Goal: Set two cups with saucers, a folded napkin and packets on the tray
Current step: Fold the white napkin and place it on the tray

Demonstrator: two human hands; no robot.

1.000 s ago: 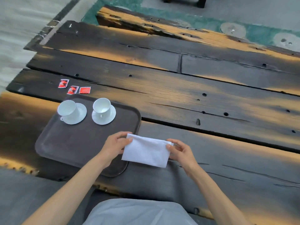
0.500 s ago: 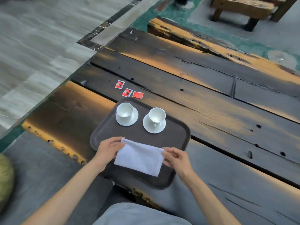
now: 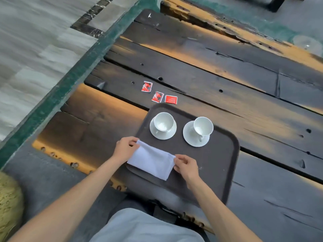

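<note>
A dark brown tray [image 3: 222,161] lies on the plank table in front of me. Two white cups on white saucers stand at its far side, one on the left [image 3: 163,125] and one on the right [image 3: 199,131]. A folded white napkin [image 3: 152,161] rests over the tray's near left part. My left hand [image 3: 125,148] pinches its far left corner and my right hand [image 3: 186,165] pinches its right edge. Three red packets [image 3: 160,93] lie on the table just beyond the tray.
The table is made of dark, weathered planks [image 3: 244,81] with holes and cracks. Its left end [image 3: 57,137] drops off to a green strip and grey floor. A yellowish woven thing [image 3: 9,201] sits at the lower left. My lap is below the tray.
Both hands carried the napkin leftward from beside the tray onto its near left part. My view swung left and down, so the tray now sits in the middle.
</note>
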